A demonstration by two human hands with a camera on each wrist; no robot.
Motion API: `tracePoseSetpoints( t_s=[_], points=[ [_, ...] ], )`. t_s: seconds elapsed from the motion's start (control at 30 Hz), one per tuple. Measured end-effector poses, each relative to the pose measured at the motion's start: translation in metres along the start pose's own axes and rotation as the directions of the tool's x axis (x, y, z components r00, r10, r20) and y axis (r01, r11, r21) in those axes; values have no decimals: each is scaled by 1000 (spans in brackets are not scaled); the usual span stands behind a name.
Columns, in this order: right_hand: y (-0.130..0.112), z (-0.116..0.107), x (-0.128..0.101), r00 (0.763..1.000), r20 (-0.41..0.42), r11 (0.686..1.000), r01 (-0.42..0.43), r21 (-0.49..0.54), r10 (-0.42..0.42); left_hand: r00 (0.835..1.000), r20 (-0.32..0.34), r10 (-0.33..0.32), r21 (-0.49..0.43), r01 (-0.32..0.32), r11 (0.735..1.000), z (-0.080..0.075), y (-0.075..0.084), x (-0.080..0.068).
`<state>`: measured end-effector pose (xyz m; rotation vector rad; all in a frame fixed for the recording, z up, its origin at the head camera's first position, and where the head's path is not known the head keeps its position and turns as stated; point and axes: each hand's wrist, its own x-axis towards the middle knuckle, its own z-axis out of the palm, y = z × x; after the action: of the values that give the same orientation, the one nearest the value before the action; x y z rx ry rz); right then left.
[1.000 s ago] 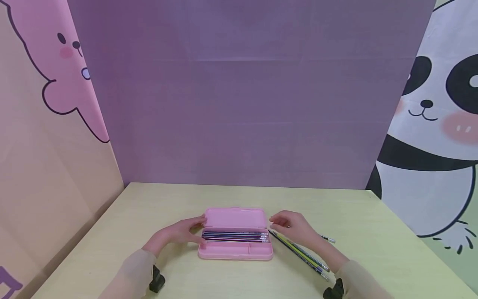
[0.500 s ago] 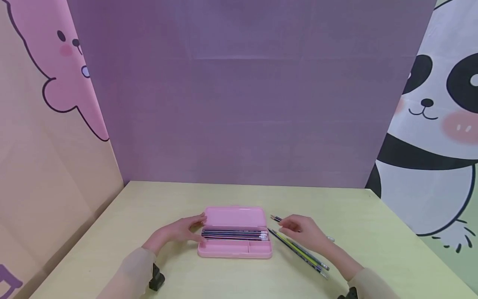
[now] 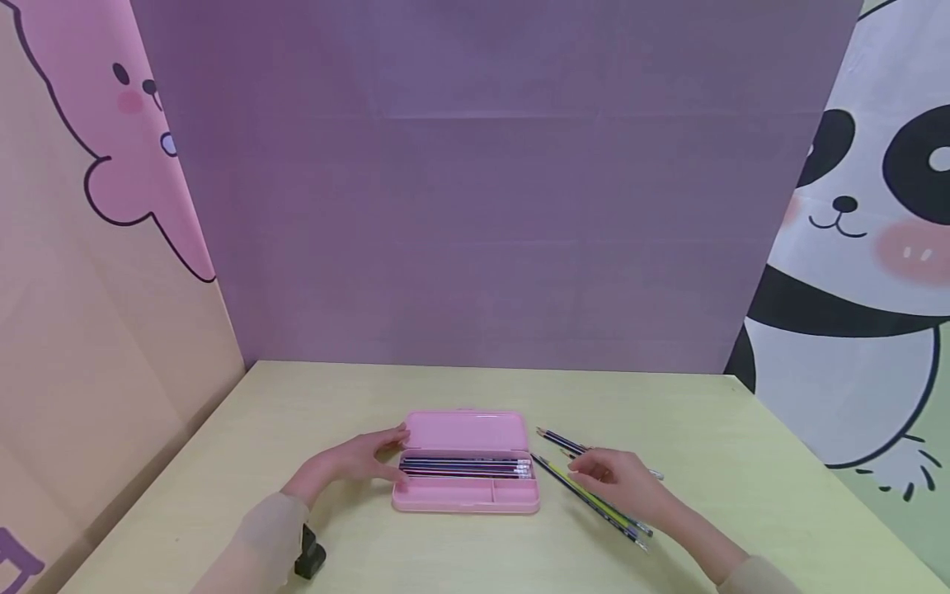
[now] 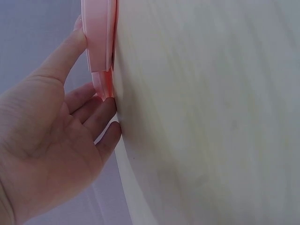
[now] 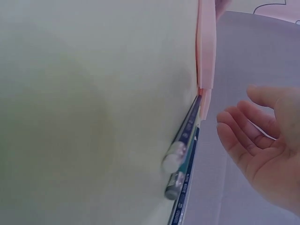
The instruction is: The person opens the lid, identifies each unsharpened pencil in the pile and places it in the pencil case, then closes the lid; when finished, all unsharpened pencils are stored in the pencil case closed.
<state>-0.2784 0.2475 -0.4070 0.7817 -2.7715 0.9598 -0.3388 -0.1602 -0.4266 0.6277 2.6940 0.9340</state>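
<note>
Head view shows our left hand [image 3: 349,464] with loose, nearly straight fingers laid against the left end of the open pink pencil case [image 3: 466,462], steadying it on the worktop [image 3: 297,412]; the left wrist view confirms fingers touching the case's end, gripping nothing. Our right hand [image 3: 619,477] hovers relaxed and open over the loose pencils [image 3: 594,499] lying just right of the case, holding none of them; in the right wrist view the palm is bare beside their eraser ends. We judge the filling partway done: a row of pencils in the case [image 3: 467,468] already fills the long compartment, while several pencils wait outside, and the small front compartments look bare. For room, we have free worktop ahead and to the right; the purple backdrop [image 3: 482,206] stands well apart, and the near edge is close to our forearms.
</note>
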Motion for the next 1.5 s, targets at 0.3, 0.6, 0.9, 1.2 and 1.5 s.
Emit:
tracePoseSetpoints(
  t_s=[0.3, 0.6, 0.9, 1.2, 1.5],
  points=[
    [3, -1, -12, 999, 39, 999, 28, 20, -28, 1000, 4, 8, -2, -8, 1000, -1, -1, -1],
    [9, -4, -16, 993, 114, 999, 13, 46, -19, 1000, -4, 9, 7, -9, 1000, 0, -1, 1],
    [19, -7, -16, 985, 173, 998, -12, 55, 2, 1000, 2, 19, 0, -19, 1000, 0, -1, 0],
    [27, -13, -14, 989, 149, 1000, -10, 1, 9, 999, 3, 32, 2, -32, 999, -2, -1, 0],
    [29, -14, -14, 988, 148, 999, -51, 1, 50, 1000, 3, 21, -1, -21, 1000, -2, 2, -2]
  ],
)
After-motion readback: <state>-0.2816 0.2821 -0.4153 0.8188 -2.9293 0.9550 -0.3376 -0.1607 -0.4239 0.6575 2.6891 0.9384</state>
